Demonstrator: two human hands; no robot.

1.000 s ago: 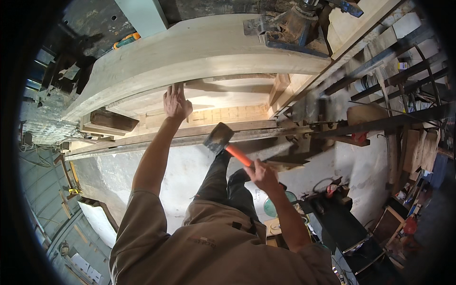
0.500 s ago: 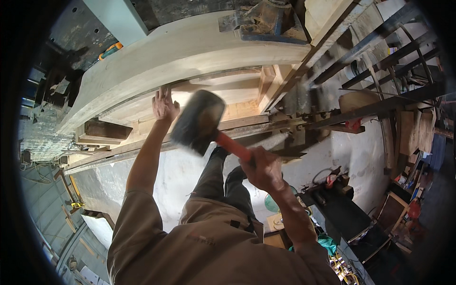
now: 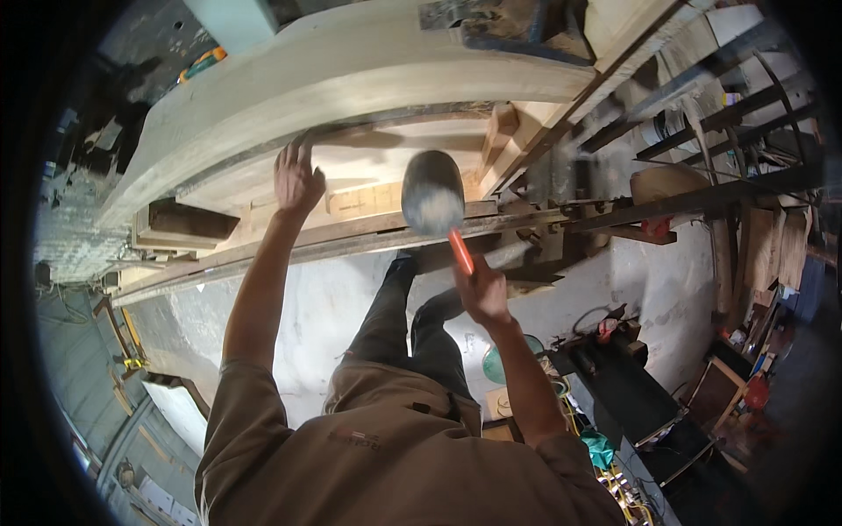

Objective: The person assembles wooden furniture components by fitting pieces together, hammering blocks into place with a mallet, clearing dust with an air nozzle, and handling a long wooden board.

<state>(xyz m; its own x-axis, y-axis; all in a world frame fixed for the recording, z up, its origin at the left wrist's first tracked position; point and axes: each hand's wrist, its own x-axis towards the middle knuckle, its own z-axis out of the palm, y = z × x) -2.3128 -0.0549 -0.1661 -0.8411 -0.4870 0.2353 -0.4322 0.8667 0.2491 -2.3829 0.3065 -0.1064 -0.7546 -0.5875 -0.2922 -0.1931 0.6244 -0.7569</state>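
My right hand (image 3: 483, 292) grips the red handle of a rubber mallet (image 3: 432, 195), whose dark head is held up over the near side of a wooden frame. The mallet's head is smeared by motion. My left hand (image 3: 298, 178) rests with fingers stretched out at the inner edge of a long, thick pale board (image 3: 351, 74). Below that board lies a recessed light wood panel (image 3: 360, 162), partly hidden by the mallet and my left hand. A narrow wooden rail (image 3: 342, 241) runs along the frame's near side.
A dark metal tool or fitting (image 3: 526, 35) sits on the board at the far right. An orange and green handled tool (image 3: 203, 65) lies beyond the board. A dark wooden block (image 3: 189, 223) stands at left. Metal racks (image 3: 702, 197) fill the right; a black bench (image 3: 627, 390) stands lower right.
The mallet has swung right, its head turning more upright above the handle. My left hand has shifted slightly left and down along the board's edge.
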